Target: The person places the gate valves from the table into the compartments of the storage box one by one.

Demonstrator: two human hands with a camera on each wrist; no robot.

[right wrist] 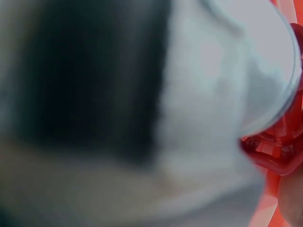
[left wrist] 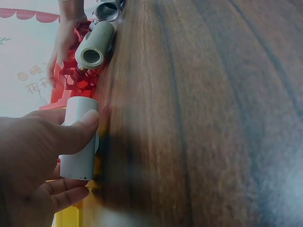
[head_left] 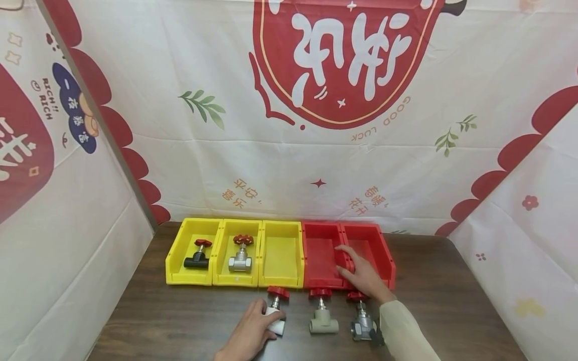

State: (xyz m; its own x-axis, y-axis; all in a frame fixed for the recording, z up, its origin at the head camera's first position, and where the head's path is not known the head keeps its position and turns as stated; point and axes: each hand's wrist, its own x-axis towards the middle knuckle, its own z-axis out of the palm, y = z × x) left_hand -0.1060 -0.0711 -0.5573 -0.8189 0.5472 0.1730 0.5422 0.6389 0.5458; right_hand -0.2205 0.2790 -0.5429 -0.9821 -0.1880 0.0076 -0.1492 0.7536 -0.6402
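Note:
My left hand (head_left: 253, 328) grips a white plastic tee-shaped valve (head_left: 276, 326) by its body, thumb across it; the valve's red handwheel (head_left: 278, 293) points toward the bins. My right hand (head_left: 363, 275) is over the two red bins (head_left: 321, 255), thumb and forefinger spread apart near the wall between them, with nothing visible held. A grey-green plastic valve (head_left: 323, 321) lies on the table between the hands. Beside the right sleeve (head_left: 404, 328) is a metal valve (head_left: 363, 328) with a red handwheel, which shows large and blurred in the right wrist view.
Three yellow bins (head_left: 282, 278) join the red ones in a row along the back of the wooden table (head_left: 149, 311). The leftmost holds a black valve (head_left: 196, 260), the second a metal valve (head_left: 240, 261). Printed cloth (head_left: 289, 165) hangs behind and at both sides.

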